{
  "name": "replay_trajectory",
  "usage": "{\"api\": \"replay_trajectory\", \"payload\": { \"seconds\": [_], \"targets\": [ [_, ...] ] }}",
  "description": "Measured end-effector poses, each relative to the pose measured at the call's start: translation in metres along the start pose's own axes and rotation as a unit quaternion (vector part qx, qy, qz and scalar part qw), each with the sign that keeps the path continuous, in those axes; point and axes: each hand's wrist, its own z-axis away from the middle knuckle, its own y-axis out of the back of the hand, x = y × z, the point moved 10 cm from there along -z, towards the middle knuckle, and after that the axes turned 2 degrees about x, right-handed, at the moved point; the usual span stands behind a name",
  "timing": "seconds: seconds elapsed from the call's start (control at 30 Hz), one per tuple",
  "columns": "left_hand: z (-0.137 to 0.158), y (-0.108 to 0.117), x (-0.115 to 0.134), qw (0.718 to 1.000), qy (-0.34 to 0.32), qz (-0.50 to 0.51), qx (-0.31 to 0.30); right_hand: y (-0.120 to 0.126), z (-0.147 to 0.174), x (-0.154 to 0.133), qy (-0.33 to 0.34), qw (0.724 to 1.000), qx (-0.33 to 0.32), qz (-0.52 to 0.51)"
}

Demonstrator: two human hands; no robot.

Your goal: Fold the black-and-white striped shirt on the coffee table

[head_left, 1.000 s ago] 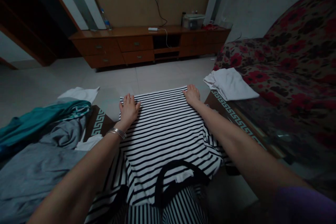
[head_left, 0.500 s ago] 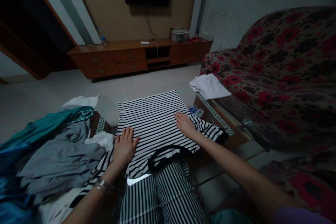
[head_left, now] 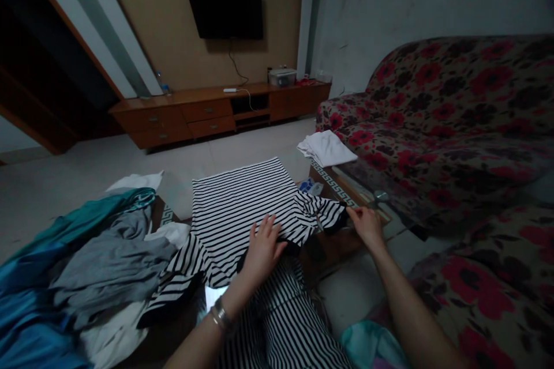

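At the left, teal, grey and blue garments point(head_left: 116, 268) are heaped beside the striped shirt point(head_left: 238, 202), which is spread over the patterned table point(head_left: 333, 183). The left hand point(head_left: 262, 251) is laid flat near its neckline, fingers slightly apart. Farther right, a white cloth point(head_left: 328, 149) is placed on the table's far end. The dark cuff point(head_left: 339, 220) seems, in dim light, to be pinched by the right hand point(head_left: 367, 228).

- matt, soft-looking cloth is seen in the striped shirt point(head_left: 242, 199), toward seven o'clock.
- glossy metal is shown by the bracelet point(head_left: 221, 312) at seven.
- faintly shiny wood is seen in the cabinet point(head_left: 171, 109) at ten.
- the sofa point(head_left: 445, 98), past two, is covered in matt printed cloth.
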Motion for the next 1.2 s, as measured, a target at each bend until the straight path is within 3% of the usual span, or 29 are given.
{"api": "replay_trajectory", "payload": {
  "seconds": [0.07, 0.13, 0.23, 0.37, 0.53, 0.6, 0.7, 0.83, 1.0, 1.1, 1.2],
  "targets": [
    [-0.001, -0.011, 0.046, 0.998, -0.042, 0.039, -0.008, -0.019, 0.011, 0.017, -0.035, 0.994, -0.092, -0.048],
    [-0.002, -0.025, 0.069, 0.997, -0.048, 0.063, -0.013, -0.038, 0.011, 0.01, -0.057, 0.978, -0.144, -0.14],
    [-0.003, -0.043, 0.069, 0.998, 0.004, 0.065, -0.015, -0.047, -0.022, -0.021, -0.07, 0.963, -0.127, -0.228],
    [-0.002, -0.052, 0.054, 0.997, 0.054, 0.06, -0.01, -0.047, -0.093, -0.084, -0.023, 0.957, -0.111, -0.266],
    [0.002, -0.052, 0.058, 0.996, 0.024, 0.079, 0.013, -0.028, -0.164, -0.168, 0.105, 0.936, -0.131, -0.311],
    [0.004, -0.053, 0.063, 0.996, -0.003, 0.089, 0.017, -0.015, -0.179, -0.185, 0.172, 0.923, -0.133, -0.319],
    [0.005, -0.056, 0.067, 0.994, -0.03, 0.103, 0.004, -0.005, -0.193, -0.165, 0.193, 0.936, -0.117, -0.271],
    [0.007, -0.054, 0.069, 0.991, -0.046, 0.121, -0.021, -0.016, -0.181, -0.076, 0.092, 0.984, -0.118, -0.093],
    [0.014, -0.041, 0.08, 0.988, -0.069, 0.139, -0.026, -0.035, -0.143, 0.008, 0.006, 0.987, -0.152, 0.05],
    [0.025, -0.031, 0.08, 0.985, -0.061, 0.162, -0.013, -0.039, -0.126, 0.0, 0.02, 0.987, -0.093, 0.133],
    [0.05, -0.014, 0.055, 0.988, -0.001, 0.156, 0.013, -0.049, -0.071, -0.074, 0.19, 0.976, -0.069, 0.075]
  ]
}}
